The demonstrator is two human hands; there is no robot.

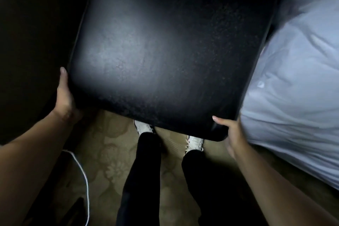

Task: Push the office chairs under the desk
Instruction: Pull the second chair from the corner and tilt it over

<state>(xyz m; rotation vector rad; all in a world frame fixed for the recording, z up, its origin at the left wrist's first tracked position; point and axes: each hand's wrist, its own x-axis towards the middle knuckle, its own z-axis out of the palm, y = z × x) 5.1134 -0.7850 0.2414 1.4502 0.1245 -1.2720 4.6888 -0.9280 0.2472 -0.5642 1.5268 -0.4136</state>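
Observation:
A large black padded chair seat fills the middle of the view, its far end lost in darkness. My left hand grips the seat's near left corner, thumb along the side edge. At the near right corner my right hand holds the edge, thumb on top and fingers underneath. No desk can be made out in the dark area beyond the seat.
A bed with pale blue-white bedding lies close along the chair's right side. My legs in black trousers and white shoes stand on patterned beige carpet. A white cable runs across the floor at the lower left.

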